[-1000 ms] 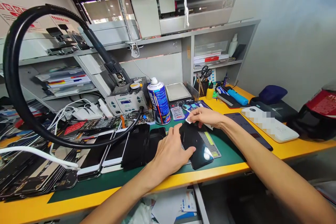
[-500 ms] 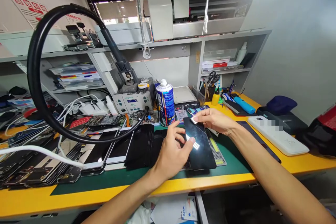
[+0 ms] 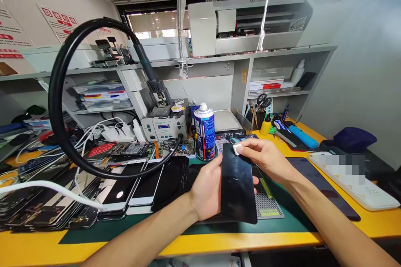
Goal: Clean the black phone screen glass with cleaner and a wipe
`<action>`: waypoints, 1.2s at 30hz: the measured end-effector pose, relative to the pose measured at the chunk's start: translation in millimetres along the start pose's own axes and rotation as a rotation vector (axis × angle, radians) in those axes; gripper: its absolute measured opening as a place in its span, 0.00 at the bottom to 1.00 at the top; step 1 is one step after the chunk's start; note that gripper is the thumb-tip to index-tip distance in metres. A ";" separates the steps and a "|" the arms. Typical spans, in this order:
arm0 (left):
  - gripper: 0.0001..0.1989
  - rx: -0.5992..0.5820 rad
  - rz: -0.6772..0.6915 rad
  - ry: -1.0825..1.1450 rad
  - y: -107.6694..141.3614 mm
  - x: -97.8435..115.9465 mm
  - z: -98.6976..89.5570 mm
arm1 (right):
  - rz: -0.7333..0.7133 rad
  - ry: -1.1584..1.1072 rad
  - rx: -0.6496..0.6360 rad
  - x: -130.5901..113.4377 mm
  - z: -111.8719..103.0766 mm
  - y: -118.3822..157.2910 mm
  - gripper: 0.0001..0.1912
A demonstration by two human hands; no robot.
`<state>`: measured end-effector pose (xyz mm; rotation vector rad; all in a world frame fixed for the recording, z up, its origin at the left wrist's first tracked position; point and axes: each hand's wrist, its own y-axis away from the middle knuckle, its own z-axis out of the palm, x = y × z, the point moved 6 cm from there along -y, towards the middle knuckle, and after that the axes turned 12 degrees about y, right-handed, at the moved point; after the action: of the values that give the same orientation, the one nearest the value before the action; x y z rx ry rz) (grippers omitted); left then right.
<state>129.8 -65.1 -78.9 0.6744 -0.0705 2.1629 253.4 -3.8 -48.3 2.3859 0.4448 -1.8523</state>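
A glossy black phone screen (image 3: 237, 194) lies tilted over the bench, with faint light marks on its face. My left hand (image 3: 206, 190) holds it from the left and beneath; some fingertips show past its right edge. At the screen's top end, my right hand (image 3: 269, 158) pinches a small white pad (image 3: 236, 149) against the surface. Under the screen is a grey perforated mat (image 3: 266, 205), partly hidden, on a green work mat (image 3: 290, 206). A blue spray can (image 3: 205, 133) stands just behind my left hand.
Several phone screens (image 3: 171, 183) and white-framed phones (image 3: 145, 185) lie at left. A black hose (image 3: 58, 133) arches over them from a grey soldering station (image 3: 164, 127). To the right are a dark panel (image 3: 326, 187) and a white power bank-like slab (image 3: 354, 181).
My left hand has gone from hovering over the screen to gripping it from the left and below. The screen is raised toward me. My right hand keeps the white pad at its top.
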 end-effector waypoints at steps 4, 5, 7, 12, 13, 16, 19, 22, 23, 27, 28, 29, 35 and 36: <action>0.46 -0.030 -0.135 0.000 6.3 -0.7 -3.2 | -0.047 0.037 0.080 -2.1 2.8 0.5 0.16; 0.48 -0.020 -0.147 -0.020 7.2 -0.2 -6.8 | -0.059 0.047 0.094 -2.8 4.0 -0.1 0.17; 0.49 0.017 -0.120 -0.059 7.8 2.9 -16.1 | -0.075 0.066 0.094 -4.9 7.0 -2.7 0.21; 0.49 0.043 -0.092 -0.084 7.7 4.1 -33.7 | -0.033 0.168 -0.101 -18.3 18.9 -14.6 0.28; 0.50 0.042 -0.095 -0.084 7.9 3.7 -35.3 | -0.023 0.196 -0.160 -22.3 22.7 -16.4 0.24; 0.50 0.044 -0.079 -0.082 9.7 4.4 -36.4 | -0.027 0.257 -0.272 -34.4 34.0 -20.3 0.15; 0.49 0.056 -0.046 -0.084 12.4 8.0 -34.6 | -0.044 0.293 -0.261 -40.0 39.7 -23.7 0.15; 0.49 0.062 -0.058 -0.080 15.0 10.3 -32.4 | -0.037 0.306 -0.240 -38.1 38.3 -25.6 0.16; 0.49 0.064 -0.075 -0.077 15.7 10.1 -31.9 | -0.032 0.303 -0.240 -37.1 36.3 -25.6 0.18; 0.51 0.076 -0.146 -0.065 16.8 6.3 -32.0 | -0.015 0.247 -0.311 -35.4 30.2 -22.3 0.22; 0.51 0.077 -0.155 -0.063 16.6 5.0 -32.2 | -0.014 0.225 -0.340 -35.4 30.6 -20.9 0.21; 0.51 0.077 -0.158 -0.061 16.2 3.8 -32.5 | -0.013 0.204 -0.364 -35.1 31.8 -19.4 0.20; 0.50 0.140 -0.092 -0.124 13.4 2.4 -39.8 | -0.031 0.184 -0.293 -27.3 39.2 -15.3 0.15; 0.50 0.151 -0.083 -0.142 13.3 2.8 -40.8 | -0.039 0.202 -0.274 -26.3 38.6 -15.0 0.14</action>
<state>100.5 -60.3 -110.0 0.9023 0.0458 2.0529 207.2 -3.5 -31.6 2.3945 0.7165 -1.4575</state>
